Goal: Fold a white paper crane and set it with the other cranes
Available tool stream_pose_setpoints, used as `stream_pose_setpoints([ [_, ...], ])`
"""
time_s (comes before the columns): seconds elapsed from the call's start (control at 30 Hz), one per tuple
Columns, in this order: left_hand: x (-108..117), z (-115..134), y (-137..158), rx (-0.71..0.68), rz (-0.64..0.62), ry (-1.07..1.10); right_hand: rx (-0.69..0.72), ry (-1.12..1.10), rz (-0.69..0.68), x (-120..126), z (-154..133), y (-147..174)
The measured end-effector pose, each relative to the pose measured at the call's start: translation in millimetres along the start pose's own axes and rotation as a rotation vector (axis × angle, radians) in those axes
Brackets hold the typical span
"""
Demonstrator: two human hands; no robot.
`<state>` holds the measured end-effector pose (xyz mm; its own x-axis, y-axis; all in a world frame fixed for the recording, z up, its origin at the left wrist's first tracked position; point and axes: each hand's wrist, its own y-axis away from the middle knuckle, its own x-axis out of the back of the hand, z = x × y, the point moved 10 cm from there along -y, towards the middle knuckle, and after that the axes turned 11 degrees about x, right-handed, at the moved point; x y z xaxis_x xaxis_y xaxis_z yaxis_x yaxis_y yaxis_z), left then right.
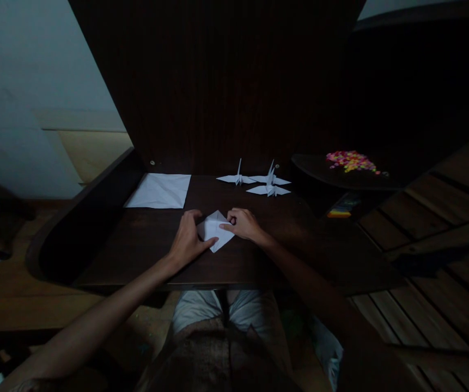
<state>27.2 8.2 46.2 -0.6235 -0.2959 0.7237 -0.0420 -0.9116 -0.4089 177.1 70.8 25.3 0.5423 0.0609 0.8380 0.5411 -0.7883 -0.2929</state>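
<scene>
White folded paper: the small diamond of folded paper (pixel 213 228) lies on the dark desk (pixel 136 245), right in front of the person, one corner pointing toward the lap; fold lines cross its face.
Left hand: the left hand (pixel 188 234) sits at the paper's left corner, thumb and forefinger spread wide around it, the thumb lying over the near-left edge.
Right hand: the right hand (pixel 244 222) is drawn in narrow at the other side, fingers curled, pinching the paper's right part with the thumb across its face.
Loose sheet: a larger white sheet (pixel 163 190), creased, lies flat at the desk's far left, beside the side panel (pixel 71 228).
Cranes: three white paper cranes stand together near the back panel (pixel 234 98): a left crane (pixel 236 179), a rear-right crane (pixel 271 178) and a front crane (pixel 269 190), which partly covers the one behind it.
Corner shelf: on the rounded shelf (pixel 316 169) to the right, small bright pieces (pixel 352 161) in pink, red and yellow lie heaped; something striped with colour (pixel 338 213) shows underneath, too dim to make out.
</scene>
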Motion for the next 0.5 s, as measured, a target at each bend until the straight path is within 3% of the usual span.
stream_pose_setpoints([
  [0.07, -1.5, 4.9, 3.9, -0.018, -0.03, -0.027, -0.028, 0.012, 0.007, 0.9, 2.8, 1.0],
  [0.2, -18.1, 17.8, 6.2, -0.127, -0.212, -0.003, -0.031, 0.073, 0.026, 2.7, 3.8, 2.5],
  [0.5, -28.8, 13.3, 3.7, -0.12, -0.23, 0.048, 0.015, 0.036, 0.074, 6.1, -0.1, 2.1],
])
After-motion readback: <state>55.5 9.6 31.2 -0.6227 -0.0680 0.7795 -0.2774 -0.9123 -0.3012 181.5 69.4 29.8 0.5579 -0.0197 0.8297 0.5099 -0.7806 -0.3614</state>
